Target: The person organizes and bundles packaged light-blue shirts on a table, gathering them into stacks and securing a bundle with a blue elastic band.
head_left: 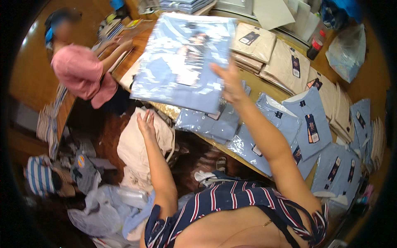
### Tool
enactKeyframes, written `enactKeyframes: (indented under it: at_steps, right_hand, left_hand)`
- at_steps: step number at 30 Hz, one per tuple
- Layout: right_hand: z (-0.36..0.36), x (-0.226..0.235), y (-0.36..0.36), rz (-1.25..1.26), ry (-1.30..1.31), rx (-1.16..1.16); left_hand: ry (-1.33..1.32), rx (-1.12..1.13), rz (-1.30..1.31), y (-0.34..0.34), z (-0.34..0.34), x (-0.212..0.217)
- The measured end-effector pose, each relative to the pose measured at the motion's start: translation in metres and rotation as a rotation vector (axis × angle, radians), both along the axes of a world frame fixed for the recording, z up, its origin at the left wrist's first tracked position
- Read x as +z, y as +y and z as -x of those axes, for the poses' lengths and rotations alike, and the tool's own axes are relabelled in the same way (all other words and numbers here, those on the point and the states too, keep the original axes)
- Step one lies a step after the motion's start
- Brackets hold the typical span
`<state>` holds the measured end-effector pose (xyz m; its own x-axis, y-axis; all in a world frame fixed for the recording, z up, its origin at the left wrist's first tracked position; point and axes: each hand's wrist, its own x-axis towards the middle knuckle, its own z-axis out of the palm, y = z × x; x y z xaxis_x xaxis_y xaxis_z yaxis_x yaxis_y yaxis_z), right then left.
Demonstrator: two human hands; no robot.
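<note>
In my right hand I hold a light blue folded shirt in a clear plastic bag, gripped at its right edge. The bag is raised above the table, and its glossy film catches the light. A dark and white printed patch shows on it, too blurred to make out. My left hand is below the bag's lower left corner, apart from it, with its fingers spread and nothing in them. Under that hand is a heap of beige cloth. Another bagged blue shirt lies on the table just below the raised one.
Several blue shirts with dark tags cover the table's right side. Stacks of bagged beige shirts stand behind them, near a dark bottle with a red cap. A person in a pink top works at the left. Plastic bags lie low at the left.
</note>
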<state>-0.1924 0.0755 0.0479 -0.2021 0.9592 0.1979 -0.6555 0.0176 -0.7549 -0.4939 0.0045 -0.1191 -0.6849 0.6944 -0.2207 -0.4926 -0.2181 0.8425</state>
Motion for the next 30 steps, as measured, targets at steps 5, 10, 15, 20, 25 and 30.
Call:
enactKeyframes:
  at_steps: [5, 10, 15, 20, 25, 30]
  right_hand:
    - [0.102, -0.102, 0.096, 0.033, -0.204, -0.239]
    - [0.084, -0.135, 0.074, 0.338, -0.730, -0.138]
    - [-0.078, -0.097, -0.002, -0.131, -0.828, -0.456]
    - [-0.338, -0.107, -0.123, 0.443, -1.639, -1.423]
    - [-0.417, -0.127, -0.210, 1.110, -1.337, -1.164]
    - [-0.411, -0.152, -0.171, 0.724, -1.558, -1.274]
  left_hand:
    - [-0.060, -0.072, 0.012, 0.056, 0.020, -0.020]
    - [0.762, -0.205, 0.411, 0.101, -0.026, -0.023]
    - [1.097, 0.008, 0.776, 0.111, -0.020, -0.062]
    - [1.109, -0.108, 0.756, 0.111, -0.020, -0.030]
    - [1.167, -0.005, -0.018, 0.058, -0.122, 0.056]
    - [1.298, -0.453, -0.300, 0.002, -0.252, 0.090]
